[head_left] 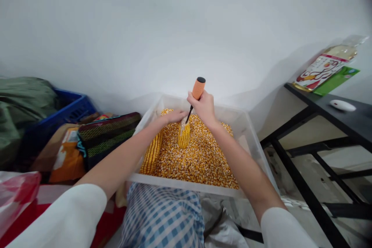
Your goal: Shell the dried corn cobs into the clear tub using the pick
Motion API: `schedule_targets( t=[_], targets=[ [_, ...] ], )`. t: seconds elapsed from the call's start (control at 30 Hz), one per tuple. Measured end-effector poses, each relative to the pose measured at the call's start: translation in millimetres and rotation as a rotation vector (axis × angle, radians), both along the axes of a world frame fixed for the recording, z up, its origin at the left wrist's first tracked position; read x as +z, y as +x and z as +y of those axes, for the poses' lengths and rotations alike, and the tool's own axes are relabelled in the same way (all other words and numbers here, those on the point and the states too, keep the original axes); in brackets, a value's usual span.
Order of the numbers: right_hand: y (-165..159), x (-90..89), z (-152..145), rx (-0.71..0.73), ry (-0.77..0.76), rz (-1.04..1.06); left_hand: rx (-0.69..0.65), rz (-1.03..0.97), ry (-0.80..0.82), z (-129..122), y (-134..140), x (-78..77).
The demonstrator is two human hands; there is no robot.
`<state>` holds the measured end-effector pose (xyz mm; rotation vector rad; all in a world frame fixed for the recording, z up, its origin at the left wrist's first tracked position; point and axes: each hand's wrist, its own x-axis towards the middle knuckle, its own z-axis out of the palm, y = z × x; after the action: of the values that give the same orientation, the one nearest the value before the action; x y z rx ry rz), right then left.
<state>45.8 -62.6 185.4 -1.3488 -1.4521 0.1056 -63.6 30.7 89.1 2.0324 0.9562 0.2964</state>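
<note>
A screwdriver (198, 88) with an orange handle and black cap is gripped in my right hand (204, 106), its dark shaft slanting down to a corn cob (184, 136). The cob is partly stripped: yellow kernels remain at the near end and the far end looks bare. My left hand (175, 116) holds the cob by its far end, though some fingers are hidden. Beneath both hands lie loose corn kernels (197, 164) in a translucent white plastic bin (186, 184). Fuller ears of corn (151, 154) rest along the bin's left side.
On the right, a black rack (345, 114) carries an oil bottle (322, 68), a green box (337, 80) and a white mouse-shaped object (343, 105). Left of the bin are a dark mesh bag (109, 137) and a blue crate (72, 106). A white wall rises behind.
</note>
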Motion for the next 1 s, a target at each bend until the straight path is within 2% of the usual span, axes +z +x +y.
schedule_targets(
  t=[0.17,0.57,0.7,0.83,1.0],
  targets=[
    [-0.8,-0.7,-0.6,-0.002,0.027,-0.002,-0.019,-0.007,0.041,0.0,-0.1,-1.2],
    [0.9,-0.9,1.1,0.01,0.014,0.016,0.001,-0.002,0.007,0.7,0.6,-2.7],
    [2.3,1.5,0.0,-0.028,0.061,0.021,-0.04,-0.033,0.015,0.6,0.1,-2.4],
    [1.9,1.1,-0.5,0.007,0.004,0.002,-0.031,0.001,-0.009,1.3,-0.9,-2.0],
    [3.6,1.9,0.9,-0.017,0.052,0.028,-0.107,-0.029,-0.017,0.4,-1.7,0.4]
  ],
)
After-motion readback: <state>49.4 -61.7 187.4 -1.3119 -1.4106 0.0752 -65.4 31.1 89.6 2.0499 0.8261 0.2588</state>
